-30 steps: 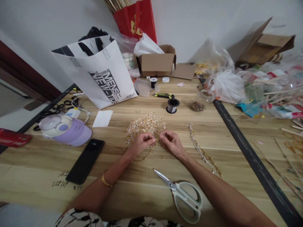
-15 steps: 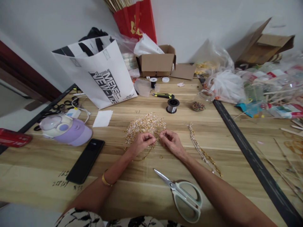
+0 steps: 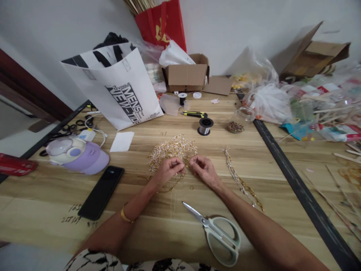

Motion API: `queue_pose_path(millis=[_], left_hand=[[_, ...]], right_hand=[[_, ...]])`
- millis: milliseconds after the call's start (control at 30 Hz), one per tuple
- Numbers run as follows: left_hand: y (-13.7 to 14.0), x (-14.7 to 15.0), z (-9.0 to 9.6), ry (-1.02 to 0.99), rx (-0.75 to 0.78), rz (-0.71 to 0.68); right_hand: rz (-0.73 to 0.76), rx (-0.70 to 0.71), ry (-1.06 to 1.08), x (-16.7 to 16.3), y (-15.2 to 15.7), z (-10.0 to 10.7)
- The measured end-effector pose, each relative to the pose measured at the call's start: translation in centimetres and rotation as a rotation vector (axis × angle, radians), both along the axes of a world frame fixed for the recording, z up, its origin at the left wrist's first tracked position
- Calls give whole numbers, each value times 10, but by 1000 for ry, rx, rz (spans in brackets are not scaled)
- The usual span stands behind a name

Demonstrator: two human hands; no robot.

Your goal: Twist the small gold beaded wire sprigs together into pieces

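My left hand [image 3: 171, 168] is closed in a pinch at the front edge of a heap of gold and silver-white chain pieces [image 3: 172, 148]. A thin gold chain [image 3: 176, 184] droops from its fingertips onto the table. Close beside it, my right hand [image 3: 205, 170] pinches too; whatever sits between its fingertips is too small to make out. A little gold ring [image 3: 191, 188] lies on the wood just below the hands. Right of my right hand are gold and silver chain strands [image 3: 239, 180], laid out lengthwise. Scissors [image 3: 214, 233] with pale green handles rest in front of me.
A black phone [image 3: 101, 192] and a purple-white device [image 3: 79, 154] lie on the left. Behind the heap are a wire spool [image 3: 205, 127], a utility knife [image 3: 194, 114] and a glass jar [image 3: 239, 120] of beads. A white bag [image 3: 121, 86] and a cardboard box [image 3: 186, 75] stand at the back.
Both hands stay nearly in place, still pinching close together, with only a very slight shift of the fingertips. Nothing else on the table has visibly moved.
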State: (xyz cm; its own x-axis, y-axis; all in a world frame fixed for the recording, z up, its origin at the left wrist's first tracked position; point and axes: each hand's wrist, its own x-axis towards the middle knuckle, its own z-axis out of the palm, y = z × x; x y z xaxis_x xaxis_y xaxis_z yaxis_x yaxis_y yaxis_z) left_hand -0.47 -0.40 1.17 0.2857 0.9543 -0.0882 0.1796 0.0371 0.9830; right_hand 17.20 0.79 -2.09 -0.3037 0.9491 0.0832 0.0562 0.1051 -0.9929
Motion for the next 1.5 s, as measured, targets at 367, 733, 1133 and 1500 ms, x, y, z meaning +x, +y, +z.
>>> queue_pose_path(millis=[367, 733, 1133, 1500], left_hand=[[-1, 1, 4, 15, -7, 29], [0, 1, 2, -63, -49, 21], [1, 1, 3, -110, -89, 1], [2, -1, -1, -112, -116, -35]], right_hand=[[16, 0, 14, 0, 0, 0], [58, 1, 11, 0, 0, 0], [59, -1, 13, 0, 1, -2], [50, 3, 1, -1, 2, -3]])
